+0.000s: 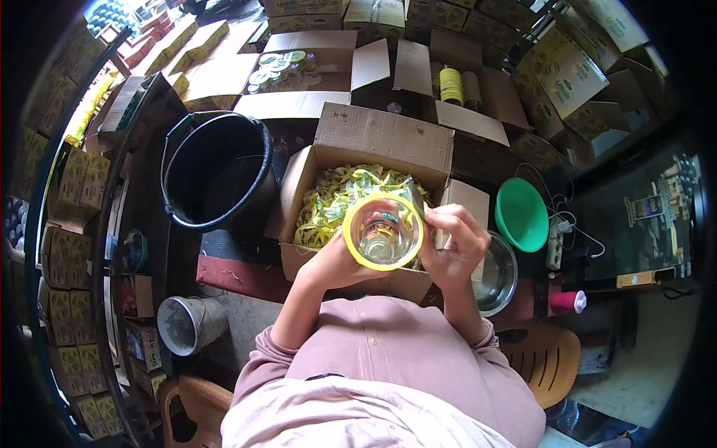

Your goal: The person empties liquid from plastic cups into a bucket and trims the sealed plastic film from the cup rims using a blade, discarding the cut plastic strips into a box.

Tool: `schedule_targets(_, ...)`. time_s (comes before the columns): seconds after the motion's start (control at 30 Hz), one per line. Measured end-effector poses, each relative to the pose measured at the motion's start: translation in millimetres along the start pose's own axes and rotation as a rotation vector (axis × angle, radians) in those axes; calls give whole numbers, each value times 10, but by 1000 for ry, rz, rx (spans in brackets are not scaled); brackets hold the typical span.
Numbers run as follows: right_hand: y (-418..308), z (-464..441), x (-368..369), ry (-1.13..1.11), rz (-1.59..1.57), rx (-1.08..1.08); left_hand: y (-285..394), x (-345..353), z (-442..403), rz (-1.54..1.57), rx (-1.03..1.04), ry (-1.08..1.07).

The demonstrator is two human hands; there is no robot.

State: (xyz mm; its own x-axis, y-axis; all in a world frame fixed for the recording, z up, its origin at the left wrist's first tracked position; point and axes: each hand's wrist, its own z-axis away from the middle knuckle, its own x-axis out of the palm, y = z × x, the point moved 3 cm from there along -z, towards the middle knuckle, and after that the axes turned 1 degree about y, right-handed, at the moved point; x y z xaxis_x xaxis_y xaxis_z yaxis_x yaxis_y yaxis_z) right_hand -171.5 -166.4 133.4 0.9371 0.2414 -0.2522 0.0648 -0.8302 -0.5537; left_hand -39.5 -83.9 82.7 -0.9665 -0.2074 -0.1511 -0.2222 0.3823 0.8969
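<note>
A clear, round plastic jar (382,245) with a bright yellow rim is held up in front of my chest, its mouth facing me. My left hand (334,263) wraps round its left and lower side. At the right edge of the rim, the fingers of my right hand (454,237) are pinched together. A small dark, flat piece shows by those fingertips; what it is I cannot make out. Just behind the jar stands an open cardboard box (385,134) full of tangled yellow strips (336,198).
A black bucket (173,201) stands left of the box, a green bowl (521,215) and a metal bowl (499,272) to the right. Farther back, open cartons hold lidded jars (280,69) and a yellow roll (450,86). A pink thread spool (567,302) sits near a power strip (555,246).
</note>
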Motion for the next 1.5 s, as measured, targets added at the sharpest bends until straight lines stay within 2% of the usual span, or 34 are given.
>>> schedule_targets(0.2, 28, -3, -36, -57, -95, 53, 41, -40, -13, 29, -14, 18)
schedule_targets(0.5, 56, -33, -36, -78, -109, 68, 6, -22, -31, 94, -34, -110)
schedule_targets(0.67, 24, -83, 28, -6, -66, 73, -4, -20, -136, 92, 120, 129)
schedule_targets(0.8, 40, -55, 52, 34, -20, 61, -106, -8, -148, 214, 106, 154)
schedule_targets(1.13, -33, 57, 83, 160, 160, -9, -83, 32, -128, 84, 132, 224)
schedule_targets(1.5, 9, 78, 90, 123, 174, -19, -94, 39, -63, -80, 109, 222)
